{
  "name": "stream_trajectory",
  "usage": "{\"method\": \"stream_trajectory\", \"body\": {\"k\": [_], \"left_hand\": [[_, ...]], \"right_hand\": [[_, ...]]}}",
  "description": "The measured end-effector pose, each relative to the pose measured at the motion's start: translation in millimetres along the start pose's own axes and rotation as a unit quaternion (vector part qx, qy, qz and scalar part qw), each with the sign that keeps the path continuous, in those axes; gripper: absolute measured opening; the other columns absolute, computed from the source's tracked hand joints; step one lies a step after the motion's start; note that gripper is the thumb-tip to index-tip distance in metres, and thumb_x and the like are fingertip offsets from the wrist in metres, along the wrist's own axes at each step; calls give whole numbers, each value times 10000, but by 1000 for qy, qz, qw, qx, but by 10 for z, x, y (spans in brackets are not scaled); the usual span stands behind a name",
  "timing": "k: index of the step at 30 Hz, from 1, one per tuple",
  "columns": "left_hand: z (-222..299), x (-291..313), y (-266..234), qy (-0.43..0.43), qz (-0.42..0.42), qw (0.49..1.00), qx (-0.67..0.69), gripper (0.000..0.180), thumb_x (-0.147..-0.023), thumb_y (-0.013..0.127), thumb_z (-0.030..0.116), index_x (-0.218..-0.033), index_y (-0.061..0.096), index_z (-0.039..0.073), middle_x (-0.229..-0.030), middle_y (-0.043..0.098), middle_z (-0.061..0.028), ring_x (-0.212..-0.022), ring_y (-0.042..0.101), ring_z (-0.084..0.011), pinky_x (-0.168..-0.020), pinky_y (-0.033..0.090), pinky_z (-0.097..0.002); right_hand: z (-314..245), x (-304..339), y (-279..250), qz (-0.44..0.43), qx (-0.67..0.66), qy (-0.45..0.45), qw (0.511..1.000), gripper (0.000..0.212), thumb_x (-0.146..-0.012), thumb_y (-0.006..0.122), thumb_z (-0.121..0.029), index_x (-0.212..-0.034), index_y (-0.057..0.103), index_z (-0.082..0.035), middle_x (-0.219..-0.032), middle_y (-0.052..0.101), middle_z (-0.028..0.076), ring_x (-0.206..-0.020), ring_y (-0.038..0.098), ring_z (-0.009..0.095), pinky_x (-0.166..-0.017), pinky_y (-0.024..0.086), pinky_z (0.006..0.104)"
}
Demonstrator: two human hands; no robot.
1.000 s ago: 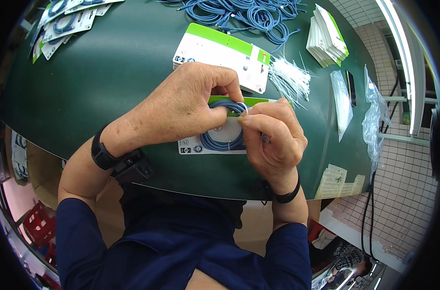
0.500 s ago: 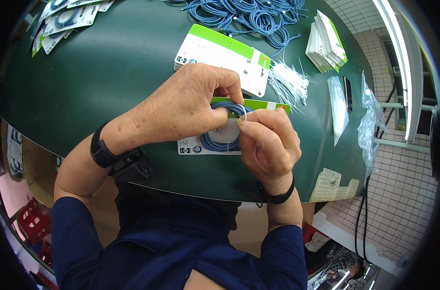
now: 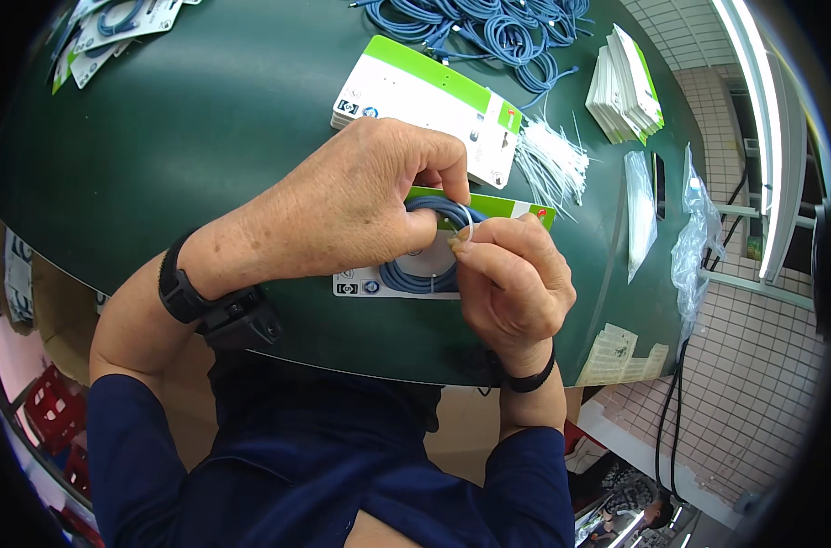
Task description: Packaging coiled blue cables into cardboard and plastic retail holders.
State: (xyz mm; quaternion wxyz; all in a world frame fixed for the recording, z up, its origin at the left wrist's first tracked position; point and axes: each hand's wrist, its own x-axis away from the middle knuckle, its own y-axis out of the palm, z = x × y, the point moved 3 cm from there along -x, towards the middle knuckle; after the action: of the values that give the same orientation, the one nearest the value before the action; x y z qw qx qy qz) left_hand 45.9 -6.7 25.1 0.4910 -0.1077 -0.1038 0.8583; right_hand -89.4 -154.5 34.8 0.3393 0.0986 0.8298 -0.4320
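Observation:
A blue cable coil [image 3: 406, 279] lies on a white and green packaging card [image 3: 521, 209] near the table's front edge. My left hand [image 3: 365, 196] is closed on the top of the coil, its thumb pressing on the cable and its index finger bent down beside a white cable tie [image 3: 471, 217]. The tie loops around the cable at the upper right of the coil. Thumb and forefinger of my right hand [image 3: 520, 283] pinch the tie's lower part. A second tie shows at the coil's bottom. Both hands cover part of the card.
Beyond my hands lies a stack of cards [image 3: 415, 91], with loose white cable ties [image 3: 552, 164] beside it. Blue cables [image 3: 488, 32] are heaped at the back. Another card stack [image 3: 621, 87] and plastic bags [image 3: 639, 205] lie right; carded cables [image 3: 114, 27] lie far left.
Both hands keep their grip on the coil and tie, with barely any movement. The whole view has shifted slightly.

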Motion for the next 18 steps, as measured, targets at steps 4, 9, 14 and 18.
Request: {"method": "stream_trajectory", "body": {"k": [4,9,14,18], "left_hand": [[2,10,2,-1,1,1000,3,171,-815,664,-63,-979,698,-27,-938,757,-104,-968,749,-178,-925,597,-320],[-32,3,1,-4,-4,1000,10,176,-817,671,-61,-989,684,-25,-943,752,-102,-971,740,-172,-921,588,-318],[-61,-36,2,-21,-29,997,63,175,-826,684,-55,-998,672,-24,-957,741,-80,-966,713,-148,-927,575,-306],[-58,-28,9,-28,-41,995,92,169,-837,684,-55,-1002,673,-21,-968,730,-65,-959,694,-134,-930,568,-296]], "right_hand": [[-5,-7,9,-3,3,1,1000,355,-757,822,152,-1009,723,-78,-918,738,92,-696,662,195,-586,495,300],[-18,-25,41,-6,16,13,1000,394,-742,828,146,-1050,745,-85,-876,735,79,-665,661,196,-570,492,301],[-50,-54,30,-32,57,-14,998,405,-751,820,126,-1093,756,-82,-856,731,75,-651,670,210,-559,496,310],[-99,-92,15,-34,85,-26,995,388,-766,812,104,-1107,756,-72,-844,729,76,-640,676,215,-556,507,326]]}}
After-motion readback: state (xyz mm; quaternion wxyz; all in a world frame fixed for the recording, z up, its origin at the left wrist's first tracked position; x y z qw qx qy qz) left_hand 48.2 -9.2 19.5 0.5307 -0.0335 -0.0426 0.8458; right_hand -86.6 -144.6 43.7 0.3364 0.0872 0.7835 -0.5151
